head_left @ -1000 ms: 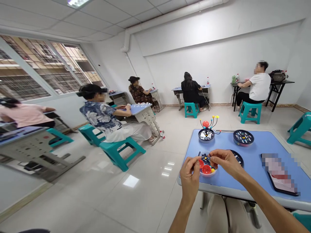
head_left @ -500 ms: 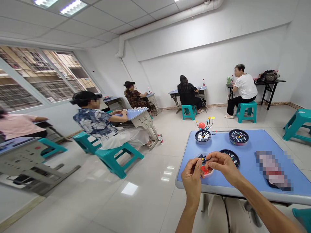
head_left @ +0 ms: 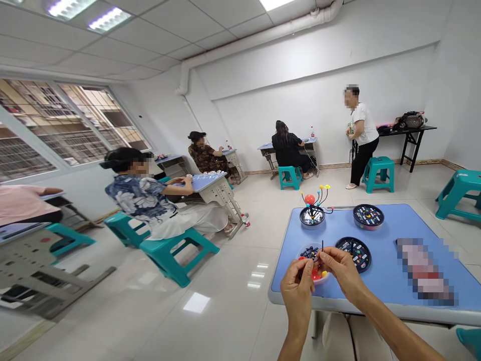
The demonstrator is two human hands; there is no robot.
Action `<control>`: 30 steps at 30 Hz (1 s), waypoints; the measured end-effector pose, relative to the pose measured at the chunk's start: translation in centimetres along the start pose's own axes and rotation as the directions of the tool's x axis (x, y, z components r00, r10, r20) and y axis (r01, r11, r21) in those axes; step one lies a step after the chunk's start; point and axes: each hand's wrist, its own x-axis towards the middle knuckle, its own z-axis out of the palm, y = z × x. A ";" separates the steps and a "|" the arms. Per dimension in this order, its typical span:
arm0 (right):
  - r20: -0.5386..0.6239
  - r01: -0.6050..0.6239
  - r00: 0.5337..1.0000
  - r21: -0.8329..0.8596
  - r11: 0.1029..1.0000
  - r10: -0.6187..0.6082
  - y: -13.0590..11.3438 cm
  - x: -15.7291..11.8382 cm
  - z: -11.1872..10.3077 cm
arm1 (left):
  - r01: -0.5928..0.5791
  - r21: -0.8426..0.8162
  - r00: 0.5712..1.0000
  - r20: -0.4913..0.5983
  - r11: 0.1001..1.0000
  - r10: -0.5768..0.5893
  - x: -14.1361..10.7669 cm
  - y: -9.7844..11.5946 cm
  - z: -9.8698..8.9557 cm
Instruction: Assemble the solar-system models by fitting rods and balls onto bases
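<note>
The left hand (head_left: 296, 293) and right hand (head_left: 342, 271) meet over a small clear bowl (head_left: 306, 251) of red and dark parts, near the front edge of a blue table (head_left: 387, 276), and partly hide it. The right fingers (head_left: 326, 255) are closed in a pinch at a thin dark rod (head_left: 322, 245), while the left fingers (head_left: 302, 268) curl inward on something too hidden to tell. Just beyond stands a wire model with a red ball (head_left: 309, 199) in a round black dish (head_left: 311, 216). Two round black trays (head_left: 368, 213) (head_left: 353, 253) sit to the right, and a pixelated object (head_left: 424, 271) lies at the right, unreadable. Seated people work at desks (head_left: 212, 180) at left, and a standing person (head_left: 363, 130) is at upper right. No writing is legible.
</note>
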 end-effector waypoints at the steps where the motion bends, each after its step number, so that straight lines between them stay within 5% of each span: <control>1: -0.006 -0.001 1.000 -0.003 1.000 0.001 0.1 0.0 0.0 | -0.004 0.007 1.000 0.007 1.000 0.004 0.0 -0.2 -0.1; 11: -0.079 0.008 0.997 0.049 0.999 -0.005 0.7 0.3 -0.5 | -0.054 -0.035 0.997 0.061 0.998 0.056 -0.1 -1.0 -1.7; 20: -0.023 -0.004 1.000 0.059 0.998 0.005 0.4 -0.1 -0.2 | -0.113 -0.202 0.987 0.086 0.973 0.133 -0.3 -0.7 -3.0; 30: -0.004 -0.009 1.000 0.053 0.999 0.009 0.3 -0.4 -0.1 | 0.050 -0.300 0.998 0.045 0.953 -0.039 -0.2 -1.2 -2.8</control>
